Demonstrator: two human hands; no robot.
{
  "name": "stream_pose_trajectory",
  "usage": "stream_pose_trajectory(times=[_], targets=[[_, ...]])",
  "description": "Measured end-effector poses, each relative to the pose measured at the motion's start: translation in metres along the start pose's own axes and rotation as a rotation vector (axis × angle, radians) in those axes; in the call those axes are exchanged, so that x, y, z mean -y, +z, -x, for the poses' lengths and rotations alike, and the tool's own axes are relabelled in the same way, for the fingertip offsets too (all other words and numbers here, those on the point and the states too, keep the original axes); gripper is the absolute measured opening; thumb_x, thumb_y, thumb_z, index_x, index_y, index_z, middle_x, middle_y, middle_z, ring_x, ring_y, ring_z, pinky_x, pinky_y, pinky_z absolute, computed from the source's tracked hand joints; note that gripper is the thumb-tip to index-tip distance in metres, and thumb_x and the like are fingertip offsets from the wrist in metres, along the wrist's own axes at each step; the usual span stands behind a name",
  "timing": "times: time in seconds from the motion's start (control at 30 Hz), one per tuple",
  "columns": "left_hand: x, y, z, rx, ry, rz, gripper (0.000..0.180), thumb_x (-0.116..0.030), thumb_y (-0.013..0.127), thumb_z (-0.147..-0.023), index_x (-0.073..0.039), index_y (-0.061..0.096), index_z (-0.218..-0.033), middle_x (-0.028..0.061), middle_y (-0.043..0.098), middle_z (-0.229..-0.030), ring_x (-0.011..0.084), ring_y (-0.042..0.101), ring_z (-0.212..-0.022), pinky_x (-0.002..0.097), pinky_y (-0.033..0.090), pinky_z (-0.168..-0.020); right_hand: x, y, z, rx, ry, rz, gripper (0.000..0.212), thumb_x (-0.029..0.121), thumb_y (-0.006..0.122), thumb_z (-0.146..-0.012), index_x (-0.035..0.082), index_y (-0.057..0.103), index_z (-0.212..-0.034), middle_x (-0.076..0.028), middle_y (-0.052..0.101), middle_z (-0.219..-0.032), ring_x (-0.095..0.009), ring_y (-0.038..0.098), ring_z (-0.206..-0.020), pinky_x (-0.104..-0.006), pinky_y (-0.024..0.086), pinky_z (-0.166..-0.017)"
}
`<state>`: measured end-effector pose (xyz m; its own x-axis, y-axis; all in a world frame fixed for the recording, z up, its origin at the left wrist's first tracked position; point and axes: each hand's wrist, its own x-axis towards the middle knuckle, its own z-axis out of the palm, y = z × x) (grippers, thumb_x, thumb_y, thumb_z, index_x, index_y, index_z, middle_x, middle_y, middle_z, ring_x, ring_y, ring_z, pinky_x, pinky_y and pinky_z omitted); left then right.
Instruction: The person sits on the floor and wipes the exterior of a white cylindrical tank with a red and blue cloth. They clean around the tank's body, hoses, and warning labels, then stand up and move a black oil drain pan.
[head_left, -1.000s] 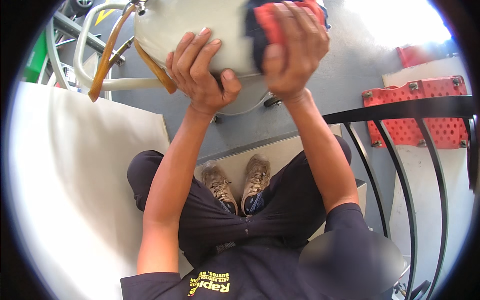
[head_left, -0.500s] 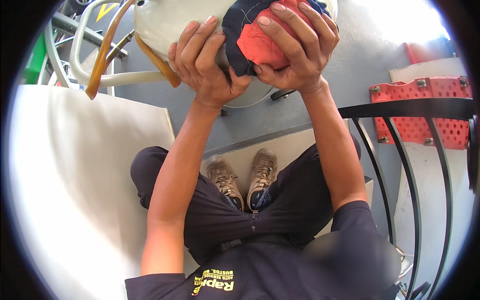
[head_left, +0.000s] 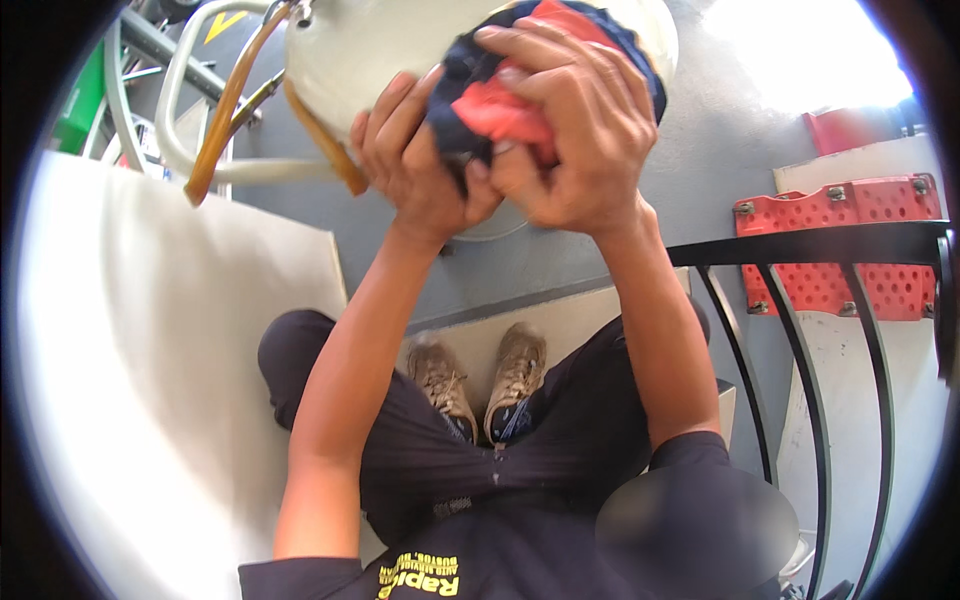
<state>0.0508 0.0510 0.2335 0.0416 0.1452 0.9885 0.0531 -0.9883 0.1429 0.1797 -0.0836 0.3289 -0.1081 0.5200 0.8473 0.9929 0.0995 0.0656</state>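
Both arms reach forward to a bunched red and navy cloth (head_left: 495,112), held over a large rounded cream-coloured vessel (head_left: 350,45). My right hand (head_left: 585,135) is wrapped over the cloth's right side, fingers bent and thumb tucked under near the middle. On the other side, my left hand (head_left: 412,165) curls around the cloth's left edge, its thumb close to the right thumb. Motion blurs the left fingers and the cloth slightly. The hands and cloth cover part of the vessel, and whatever lies inside the bundle is hidden.
An amber hose (head_left: 225,110) and a pale bent tube frame (head_left: 175,90) stand left of the vessel. A white panel (head_left: 180,300) fills the left side. To the right are a curved black metal railing (head_left: 800,245) and a perforated red plastic piece (head_left: 880,215).
The cloth has shifted left and become more crumpled. My right hand has moved left and down, nearer my left hand, its fingers turned more sideways across the cloth. The view has shifted slightly.
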Motion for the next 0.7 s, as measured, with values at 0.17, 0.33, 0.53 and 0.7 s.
stream_pose_trajectory(times=[0.17,0.33,0.53,0.7], targets=[[-0.004,-0.008,-0.001,0.111,-0.007,-0.055,0.044,-0.044,0.049,-0.107,-0.016,0.061,-0.139,0.0071,0.068,-0.146,0.0277,0.058,-0.143,0.0465,0.026,-0.129,-0.045,-0.019,-0.003,0.100,0.209,-0.102,0.045,0.035,0.063,-0.107,0.004,0.071,-0.139,-0.015,0.076,-0.137,-0.031,0.071,-0.126,-0.0446,0.049,-0.116],[-0.008,-0.002,-0.002,0.081,-0.001,-0.062,0.043,-0.044,0.046,-0.108,-0.018,0.061,-0.138,0.0046,0.068,-0.142,0.0256,0.058,-0.144,0.0446,0.026,-0.131,-0.114,-0.023,0.041,-0.081,1.038,-0.536,0.056,0.037,0.053,-0.115,0.004,0.058,-0.160,-0.012,0.068,-0.145,-0.022,0.062,-0.133,-0.0377,0.044,-0.119],[-0.007,0.000,-0.001,0.054,-0.018,-0.060,0.044,-0.046,0.047,-0.108,-0.016,0.062,-0.137,0.0057,0.070,-0.141,0.0263,0.059,-0.142,0.0449,0.026,-0.130,-0.046,-0.020,0.009,0.005,0.242,-0.113,0.048,0.026,0.059,-0.107,0.004,0.068,-0.149,-0.018,0.067,-0.154,-0.038,0.056,-0.150,-0.0493,0.034,-0.130],[0.001,-0.005,0.000,-0.009,-0.011,-0.044,0.044,-0.046,0.048,-0.108,-0.016,0.063,-0.136,0.0057,0.071,-0.140,0.0265,0.060,-0.142,0.0455,0.027,-0.129,-0.006,-0.015,-0.034,0.148,0.136,-0.083,0.048,0.038,0.068,-0.107,0.002,0.075,-0.138,-0.019,0.072,-0.145,-0.038,0.064,-0.143,-0.0483,0.048,-0.122]])
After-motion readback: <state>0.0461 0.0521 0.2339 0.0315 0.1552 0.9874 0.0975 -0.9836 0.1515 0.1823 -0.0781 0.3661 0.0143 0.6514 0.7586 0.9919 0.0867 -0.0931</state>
